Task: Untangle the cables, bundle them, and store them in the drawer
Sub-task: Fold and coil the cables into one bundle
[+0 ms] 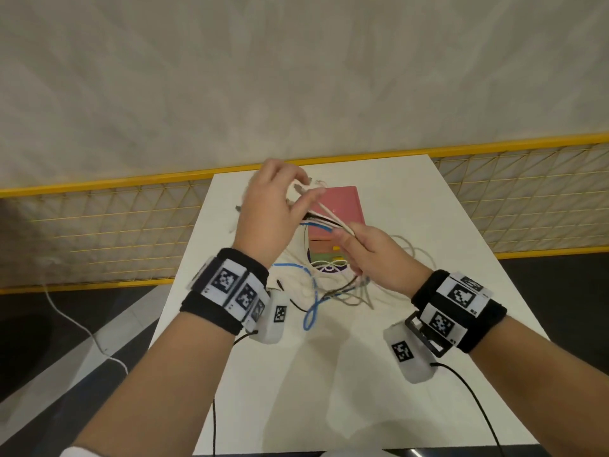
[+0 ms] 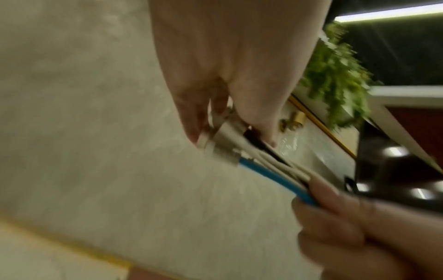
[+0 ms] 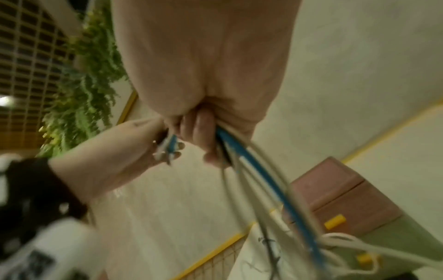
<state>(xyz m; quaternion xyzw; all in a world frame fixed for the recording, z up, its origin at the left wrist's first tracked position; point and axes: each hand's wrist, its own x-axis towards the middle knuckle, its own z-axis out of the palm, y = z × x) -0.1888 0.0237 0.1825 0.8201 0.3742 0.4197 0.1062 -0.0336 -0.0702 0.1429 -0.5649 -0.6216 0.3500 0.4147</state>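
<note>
Both hands are raised above the white table, with a bundle of cables stretched between them: white, blue and black strands. My left hand pinches the plug ends of the bundle between thumb and fingers. My right hand grips the same strands in a fist a little nearer to me. The rest of the cables hang down and lie in loose loops on the table. A small drawer unit with a pink top and yellow handles stands behind the hands, its drawers look pushed in.
A yellow wire-mesh fence runs behind the table before a pale wall. A white cord lies on the dark floor at left. Black leads trail from my wrist cameras over the table's near part. Green foliage hangs in the background.
</note>
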